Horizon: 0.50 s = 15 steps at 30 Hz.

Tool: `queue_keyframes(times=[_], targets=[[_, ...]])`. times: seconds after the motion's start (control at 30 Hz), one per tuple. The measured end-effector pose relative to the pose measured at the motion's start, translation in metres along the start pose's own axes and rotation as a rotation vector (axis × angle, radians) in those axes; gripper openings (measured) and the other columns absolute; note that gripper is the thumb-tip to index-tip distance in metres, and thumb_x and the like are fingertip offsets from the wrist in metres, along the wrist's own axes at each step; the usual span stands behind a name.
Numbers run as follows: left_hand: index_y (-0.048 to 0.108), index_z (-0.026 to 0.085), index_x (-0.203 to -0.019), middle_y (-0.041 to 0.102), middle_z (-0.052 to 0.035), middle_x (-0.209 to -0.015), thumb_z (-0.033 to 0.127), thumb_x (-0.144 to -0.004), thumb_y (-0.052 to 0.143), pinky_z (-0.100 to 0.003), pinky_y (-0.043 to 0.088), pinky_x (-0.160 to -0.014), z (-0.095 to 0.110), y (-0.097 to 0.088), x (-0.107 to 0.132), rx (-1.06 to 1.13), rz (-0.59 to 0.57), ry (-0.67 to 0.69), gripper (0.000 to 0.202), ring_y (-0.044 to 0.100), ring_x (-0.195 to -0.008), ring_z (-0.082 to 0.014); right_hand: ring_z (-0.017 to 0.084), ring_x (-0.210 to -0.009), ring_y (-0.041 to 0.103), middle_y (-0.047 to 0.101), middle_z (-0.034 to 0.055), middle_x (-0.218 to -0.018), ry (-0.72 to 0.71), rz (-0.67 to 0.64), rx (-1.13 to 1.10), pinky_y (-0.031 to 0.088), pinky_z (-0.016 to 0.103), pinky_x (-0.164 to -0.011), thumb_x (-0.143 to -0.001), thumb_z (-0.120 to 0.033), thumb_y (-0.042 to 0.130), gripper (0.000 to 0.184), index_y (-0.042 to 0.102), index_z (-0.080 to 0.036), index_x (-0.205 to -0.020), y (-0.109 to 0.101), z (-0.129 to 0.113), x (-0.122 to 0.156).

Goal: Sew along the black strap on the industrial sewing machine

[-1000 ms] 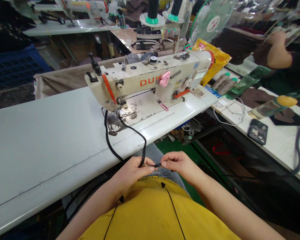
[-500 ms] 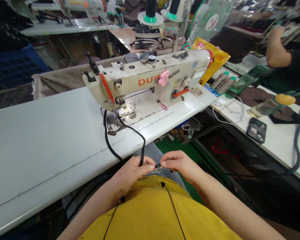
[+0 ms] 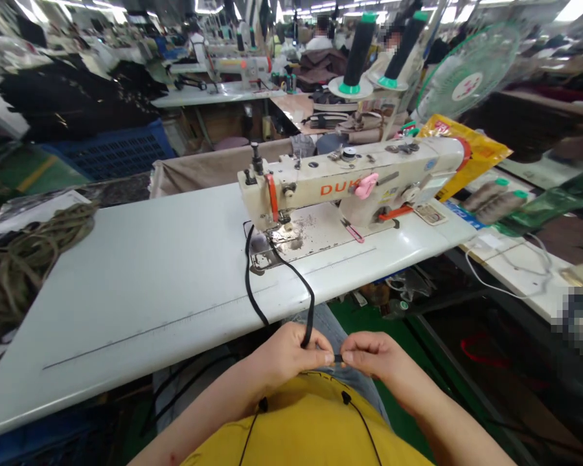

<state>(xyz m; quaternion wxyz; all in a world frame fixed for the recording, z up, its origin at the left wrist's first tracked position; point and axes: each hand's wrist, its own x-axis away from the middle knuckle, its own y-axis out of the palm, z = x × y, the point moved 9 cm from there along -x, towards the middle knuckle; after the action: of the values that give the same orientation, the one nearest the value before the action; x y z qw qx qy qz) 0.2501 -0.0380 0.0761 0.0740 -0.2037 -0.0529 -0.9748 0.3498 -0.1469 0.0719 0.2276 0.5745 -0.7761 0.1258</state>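
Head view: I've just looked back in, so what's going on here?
A person sits at a sewing machine, pinching a black strip between the left hand and right hand, above the lap. The strip runs from the left hand up to the machine's needle end, where another black length hangs down over the front edge of the table. Pink-handled snips lie on the machine bed, untouched.

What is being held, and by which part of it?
A strap: left hand and right hand pinch it close together; whether near an end is unclear.
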Motion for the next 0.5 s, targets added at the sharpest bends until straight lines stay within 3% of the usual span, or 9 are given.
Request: queue_keyframes(times=[0.07,0.13,0.2,0.3,0.37,0.5], targets=[[0.080,0.012,-0.089,0.043,0.0063,-0.058,0.051,-0.079,0.079,-0.027,0.021,-0.054,0.005,0.000,0.003,0.005,-0.014,0.009,0.040,0.032,-0.056,-0.0099,0.012,-0.053,0.043,0.053,-0.0021,-0.056,-0.006,-0.067,0.069,0.034,0.027,-0.055,-0.079,-0.069,0.076,0.053,0.070,-0.017,-0.076,0.002,-0.006,0.000],[0.080,0.013,-0.090,0.051,0.0045,-0.062,0.049,-0.080,0.079,-0.025,0.027,-0.056,0.019,0.001,0.009,0.000,-0.036,0.050,0.037,0.038,-0.059,-0.0099,0.017,-0.065,0.056,0.062,0.0024,-0.067,-0.092,-0.081,0.196,0.045,0.030,-0.065,-0.089,-0.066,0.068,0.050,0.070,-0.017,-0.078,0.001,-0.022,-0.001],[0.080,0.015,-0.090,0.060,0.0024,-0.071,0.043,-0.083,0.076,-0.023,0.035,-0.061,0.042,0.007,0.017,-0.048,-0.081,0.129,0.029,0.046,-0.064,-0.0103,0.023,-0.086,0.066,0.071,0.0069,-0.087,-0.232,0.011,0.322,0.051,0.033,-0.079,-0.095,-0.059,0.063,0.042,0.073,-0.019,-0.088,-0.008,-0.043,-0.007],[0.081,0.017,-0.091,0.062,0.0030,-0.070,0.035,-0.085,0.072,-0.021,0.036,-0.060,0.070,0.018,0.027,-0.178,-0.108,0.183,0.021,0.049,-0.063,-0.0097,0.025,-0.104,0.067,0.071,0.0088,-0.117,-0.449,0.215,0.486,0.056,0.036,-0.087,-0.094,-0.043,0.064,0.035,0.069,-0.024,-0.123,-0.020,-0.073,-0.021],[0.081,0.017,-0.095,0.059,0.0043,-0.065,0.033,-0.085,0.070,-0.021,0.032,-0.053,0.078,0.022,0.028,-0.195,-0.072,0.162,0.022,0.045,-0.058,-0.0088,0.025,-0.111,0.066,0.065,0.0089,-0.130,-0.605,0.269,0.610,0.059,0.039,-0.091,-0.093,-0.033,0.063,0.048,0.059,-0.029,-0.140,-0.014,-0.091,-0.034],[0.081,0.017,-0.101,0.064,0.0026,-0.072,0.030,-0.087,0.066,-0.020,0.038,-0.056,0.085,0.033,0.019,-0.149,-0.037,0.200,0.024,0.052,-0.062,-0.0095,0.027,-0.134,0.056,0.052,0.0105,-0.148,-0.860,0.221,0.793,0.053,0.047,-0.111,-0.096,-0.027,0.061,0.058,0.048,-0.031,-0.153,0.020,-0.118,-0.070]])
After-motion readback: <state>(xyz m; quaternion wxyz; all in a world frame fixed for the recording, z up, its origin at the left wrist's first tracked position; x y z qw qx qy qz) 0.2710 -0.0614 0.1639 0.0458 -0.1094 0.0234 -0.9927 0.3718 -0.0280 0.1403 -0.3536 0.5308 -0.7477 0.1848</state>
